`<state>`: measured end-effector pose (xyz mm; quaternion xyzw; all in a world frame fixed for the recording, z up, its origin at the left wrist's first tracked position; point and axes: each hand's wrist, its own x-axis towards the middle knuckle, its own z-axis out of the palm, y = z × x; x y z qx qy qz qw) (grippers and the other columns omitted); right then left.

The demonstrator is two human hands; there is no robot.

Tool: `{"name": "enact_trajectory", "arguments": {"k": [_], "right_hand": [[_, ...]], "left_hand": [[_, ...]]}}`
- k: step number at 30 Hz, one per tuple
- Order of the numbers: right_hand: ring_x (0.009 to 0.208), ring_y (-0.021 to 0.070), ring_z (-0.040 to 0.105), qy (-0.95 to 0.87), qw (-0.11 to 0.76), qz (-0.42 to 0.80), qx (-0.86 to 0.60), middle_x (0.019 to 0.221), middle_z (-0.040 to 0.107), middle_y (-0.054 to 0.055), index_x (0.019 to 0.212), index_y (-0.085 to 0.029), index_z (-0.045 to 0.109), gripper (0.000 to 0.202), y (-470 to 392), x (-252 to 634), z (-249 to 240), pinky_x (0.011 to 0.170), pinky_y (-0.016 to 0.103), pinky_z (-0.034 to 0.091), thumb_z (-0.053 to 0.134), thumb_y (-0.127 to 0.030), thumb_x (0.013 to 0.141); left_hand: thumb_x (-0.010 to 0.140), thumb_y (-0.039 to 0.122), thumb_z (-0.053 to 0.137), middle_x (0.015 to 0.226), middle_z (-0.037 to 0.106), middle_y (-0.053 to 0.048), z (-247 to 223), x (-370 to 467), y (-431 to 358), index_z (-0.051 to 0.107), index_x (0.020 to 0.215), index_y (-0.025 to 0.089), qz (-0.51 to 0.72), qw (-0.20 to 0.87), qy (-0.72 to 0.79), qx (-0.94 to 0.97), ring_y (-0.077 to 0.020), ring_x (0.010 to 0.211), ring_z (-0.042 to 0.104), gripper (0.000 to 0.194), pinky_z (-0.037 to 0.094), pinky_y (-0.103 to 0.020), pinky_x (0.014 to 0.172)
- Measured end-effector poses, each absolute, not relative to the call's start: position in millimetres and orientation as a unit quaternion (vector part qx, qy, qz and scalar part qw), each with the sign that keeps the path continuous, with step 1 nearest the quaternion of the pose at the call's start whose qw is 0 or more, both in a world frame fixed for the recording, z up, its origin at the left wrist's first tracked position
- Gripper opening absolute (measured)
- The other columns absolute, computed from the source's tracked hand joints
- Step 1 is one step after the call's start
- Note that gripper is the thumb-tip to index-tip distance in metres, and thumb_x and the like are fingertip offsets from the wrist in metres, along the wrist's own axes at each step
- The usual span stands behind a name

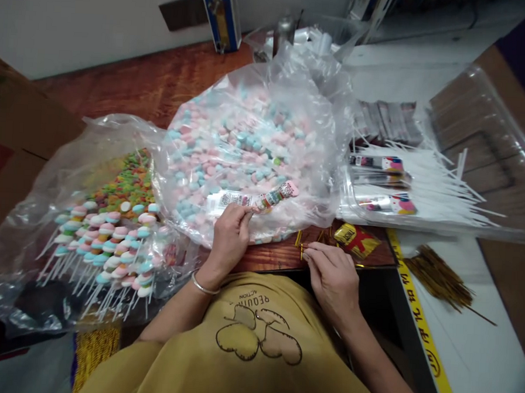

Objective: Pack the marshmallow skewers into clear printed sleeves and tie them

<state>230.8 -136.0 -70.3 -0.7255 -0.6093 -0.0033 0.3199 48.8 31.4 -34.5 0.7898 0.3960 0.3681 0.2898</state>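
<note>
My left hand [232, 233] pinches the gathered middle of a printed clear wrapper [273, 198], with candy in its right part, above the front of a big plastic bag of pink, blue and white candies [243, 140]. To the right, my right hand [332, 276] has thumb and forefinger closed on a short gold twist tie [302, 251] at the table edge. A yellow and red packet [357, 239] lies just beyond my right fingers, with loose gold ties beside it.
Candy skewers [110, 241] lie on a clear bag at left, by green and orange candies [122, 183]. A plastic tray [476, 231] of white sticks [434, 182] and wrappers stands right. Brown-gold ties [443, 276] lie near yellow tape [423, 328]. A blue box [222, 18] stands behind.
</note>
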Motion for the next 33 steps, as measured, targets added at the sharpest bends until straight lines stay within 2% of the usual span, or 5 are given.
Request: {"name": "enact_trajectory", "arguments": {"k": [6,12,27,33], "right_hand": [[0.096,0.0207,0.068,-0.603,0.382,0.018,-0.700,0.101,0.076,0.008,0.102,-0.021,0.069,0.014,-131.3,228.8,-59.2,0.087,0.035,0.047,0.055,-0.019,0.101],[0.090,0.0224,0.067,-0.632,0.285,-0.004,-0.720,0.103,0.077,0.008,0.100,-0.020,0.072,0.019,-131.1,235.4,-72.3,0.079,0.035,0.042,0.053,-0.020,0.102],[0.087,0.0216,0.058,-0.616,0.202,0.058,-0.759,0.091,0.065,0.006,0.095,-0.019,0.071,0.016,-136.8,232.9,-79.2,0.077,0.033,0.035,0.055,-0.021,0.100],[0.082,0.0226,0.054,-0.637,0.145,0.020,-0.757,0.087,0.064,0.007,0.086,-0.019,0.071,0.017,-128.1,226.4,-84.3,0.074,0.035,0.031,0.059,-0.022,0.099]], "left_hand": [[0.097,0.015,0.054,0.093,0.069,-0.006,-38.0,51.1,26.2,0.073,0.102,0.021,0.343,0.274,0.379,0.815,-0.0198,0.088,0.064,0.020,0.048,-0.032,0.078],[0.098,0.016,0.055,0.093,0.070,-0.006,-39.7,46.6,26.1,0.071,0.104,0.020,0.336,0.256,0.393,0.817,-0.0201,0.088,0.064,0.018,0.047,-0.032,0.079],[0.097,0.012,0.057,0.093,0.071,-0.005,-37.4,47.1,24.8,0.071,0.102,0.018,0.342,0.245,0.389,0.820,-0.0174,0.087,0.065,0.017,0.047,-0.029,0.078],[0.096,0.011,0.058,0.091,0.070,-0.003,-37.4,48.0,23.3,0.071,0.102,0.018,0.340,0.238,0.392,0.821,-0.0160,0.083,0.064,0.016,0.048,-0.028,0.075]]}}
